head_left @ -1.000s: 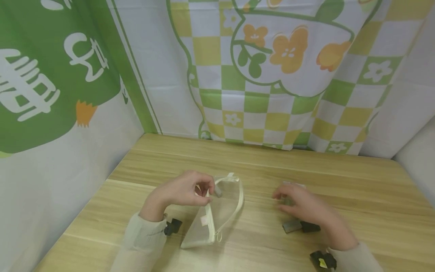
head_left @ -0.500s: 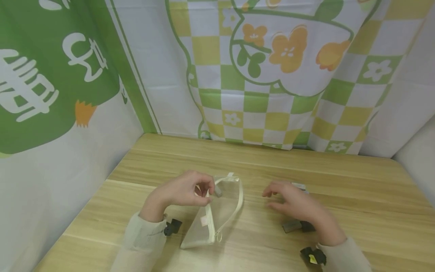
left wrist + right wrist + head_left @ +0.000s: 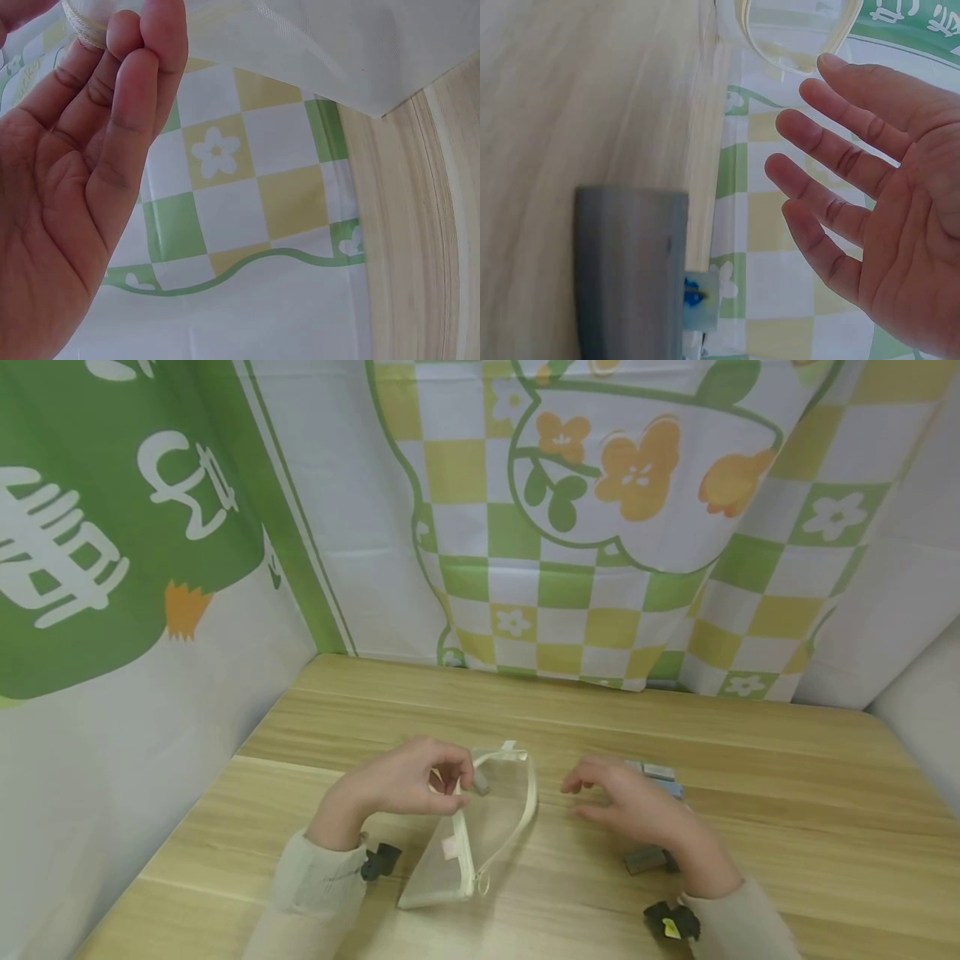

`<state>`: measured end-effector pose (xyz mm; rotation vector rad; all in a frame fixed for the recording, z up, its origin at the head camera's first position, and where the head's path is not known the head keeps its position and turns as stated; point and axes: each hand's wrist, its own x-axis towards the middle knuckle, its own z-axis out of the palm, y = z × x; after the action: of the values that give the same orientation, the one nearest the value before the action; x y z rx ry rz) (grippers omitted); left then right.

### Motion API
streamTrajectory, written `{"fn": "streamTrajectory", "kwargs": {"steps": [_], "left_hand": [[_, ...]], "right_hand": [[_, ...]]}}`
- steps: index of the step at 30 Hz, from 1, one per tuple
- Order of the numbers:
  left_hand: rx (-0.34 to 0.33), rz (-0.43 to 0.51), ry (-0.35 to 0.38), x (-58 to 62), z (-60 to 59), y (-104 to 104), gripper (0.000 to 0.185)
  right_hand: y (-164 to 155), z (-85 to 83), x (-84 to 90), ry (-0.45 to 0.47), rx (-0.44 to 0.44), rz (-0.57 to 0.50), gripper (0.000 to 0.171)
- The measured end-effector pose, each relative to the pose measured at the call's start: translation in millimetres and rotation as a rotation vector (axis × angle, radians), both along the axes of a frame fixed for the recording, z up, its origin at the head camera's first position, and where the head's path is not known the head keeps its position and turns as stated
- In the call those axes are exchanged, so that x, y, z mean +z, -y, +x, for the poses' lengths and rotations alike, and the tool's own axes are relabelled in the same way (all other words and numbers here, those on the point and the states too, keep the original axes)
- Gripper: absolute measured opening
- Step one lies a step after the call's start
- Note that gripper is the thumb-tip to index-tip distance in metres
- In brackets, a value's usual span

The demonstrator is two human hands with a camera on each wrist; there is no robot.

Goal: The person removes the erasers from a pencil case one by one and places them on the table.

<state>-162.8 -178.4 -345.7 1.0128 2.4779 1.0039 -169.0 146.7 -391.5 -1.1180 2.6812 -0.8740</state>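
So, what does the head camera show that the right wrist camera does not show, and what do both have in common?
Only the head view shows the left hand pinching the rim of the white mesh zip pouch, the pouch's whole body, and small pale blocks behind the right hand. Only the right wrist view shows the right hand's bare palm with its straight fingers spread, holding nothing, and a grey rectangular block from close up. Both show the right hand, the pouch's open mouth, the light wooden table and the green and yellow checked cloth.
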Motion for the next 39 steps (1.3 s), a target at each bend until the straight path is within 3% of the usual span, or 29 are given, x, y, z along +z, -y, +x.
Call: {"fn": "streamTrajectory", "kwargs": {"steps": [11,19,39], "left_hand": [[-0.004,-0.005,-0.009,-0.4,0.0,0,0.005],[-0.009,-0.018,-0.026,1.9,2.2,-2,0.006],[-0.015,-0.005,-0.019,1.1,1.3,-3,0.006]], "right_hand": [[10,-2.5,3.1,0.006,-0.002,0.017,0.023],[18,-4.1,5.5,-0.062,-0.013,0.025,0.025],[47,-7.2,5.6,-0.118,0.063,0.001,0.030]]}}
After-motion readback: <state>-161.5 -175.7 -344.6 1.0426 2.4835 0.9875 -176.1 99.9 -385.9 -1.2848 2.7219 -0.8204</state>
